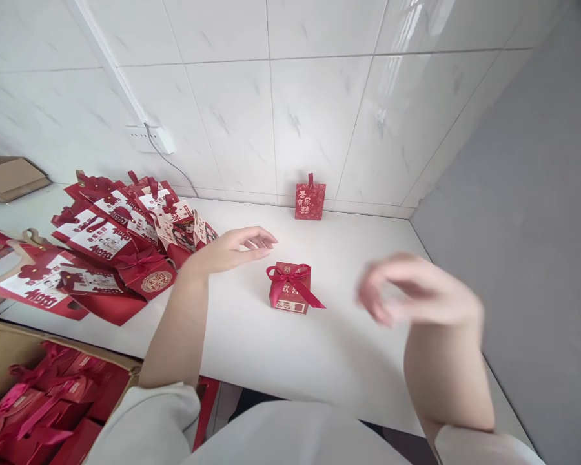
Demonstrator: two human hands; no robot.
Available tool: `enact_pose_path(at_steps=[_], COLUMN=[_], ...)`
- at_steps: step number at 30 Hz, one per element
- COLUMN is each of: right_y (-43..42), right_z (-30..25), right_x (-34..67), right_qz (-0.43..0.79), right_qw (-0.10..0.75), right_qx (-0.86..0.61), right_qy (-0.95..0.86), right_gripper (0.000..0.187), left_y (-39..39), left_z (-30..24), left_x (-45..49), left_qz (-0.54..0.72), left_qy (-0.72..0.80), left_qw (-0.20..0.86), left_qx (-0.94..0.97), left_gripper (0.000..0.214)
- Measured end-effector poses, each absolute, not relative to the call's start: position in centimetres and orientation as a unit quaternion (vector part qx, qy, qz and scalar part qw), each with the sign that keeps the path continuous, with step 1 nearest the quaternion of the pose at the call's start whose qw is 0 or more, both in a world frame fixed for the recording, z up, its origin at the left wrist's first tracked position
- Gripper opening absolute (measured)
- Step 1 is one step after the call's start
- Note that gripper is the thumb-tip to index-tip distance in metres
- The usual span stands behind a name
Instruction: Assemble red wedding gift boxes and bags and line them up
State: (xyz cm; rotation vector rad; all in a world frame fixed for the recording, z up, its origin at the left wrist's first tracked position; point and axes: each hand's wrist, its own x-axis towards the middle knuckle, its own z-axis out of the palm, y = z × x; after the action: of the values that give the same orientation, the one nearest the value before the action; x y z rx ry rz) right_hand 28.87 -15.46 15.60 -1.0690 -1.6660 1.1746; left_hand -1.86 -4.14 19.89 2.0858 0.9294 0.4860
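Note:
A small red gift box (pixel 290 289) tied with a dark pink ribbon bow stands on the white table (pixel 252 349) between my hands. To its upper left hovers my left hand (pixel 239 248), fingers loosely stretched, apart from the box and holding nothing. My right hand (pixel 419 290) is in the air to the right of the box, blurred, its fingers curved and a gap showing between them and the thumb. Nothing shows in it. Against the wall behind the box stands a red bag (pixel 310 201) with a loop handle and white lettering.
Several red and white gift bags (pixel 109 240) crowd the table's left side; another person's hand (pixel 15 250) touches one. Below, a cardboard carton (pixel 10 339) holds ribboned red boxes. A cable runs from the wall socket (pixel 150 139). A grey panel (pixel 527 213) borders the right.

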Motion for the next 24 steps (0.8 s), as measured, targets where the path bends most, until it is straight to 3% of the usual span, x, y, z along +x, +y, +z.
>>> enact_pose_path(at_steps=[6,15,20,24], right_y=[-9.7,-10.0,-10.0,-9.5], right_z=[12.9,10.4,10.7,10.2], right_x=[25.4,24.1,24.5,24.7], right_qz=[0.339,0.246,0.259,0.361], right_qw=[0.266,0.173,0.260,0.340], right_qx=[-0.584,-0.624,-0.592,-0.551], right_qy=[-0.688,-0.721,-0.717,-0.671], right_gripper=[0.041,0.028,0.026,0.030], left_y=[-3.9,-5.5,-6.4,-7.0], left_z=[12.3,11.1,10.1,9.3], left_x=[-0.5,-1.1,-1.4,-1.3], left_qz=[0.215,0.226,0.247,0.267], left_qy=[0.516,0.520,0.468,0.443], left_qw=[0.400,0.541,0.577,0.575], left_qx=[0.726,0.621,0.622,0.634], left_gripper=[0.047,0.041,0.037,0.031])
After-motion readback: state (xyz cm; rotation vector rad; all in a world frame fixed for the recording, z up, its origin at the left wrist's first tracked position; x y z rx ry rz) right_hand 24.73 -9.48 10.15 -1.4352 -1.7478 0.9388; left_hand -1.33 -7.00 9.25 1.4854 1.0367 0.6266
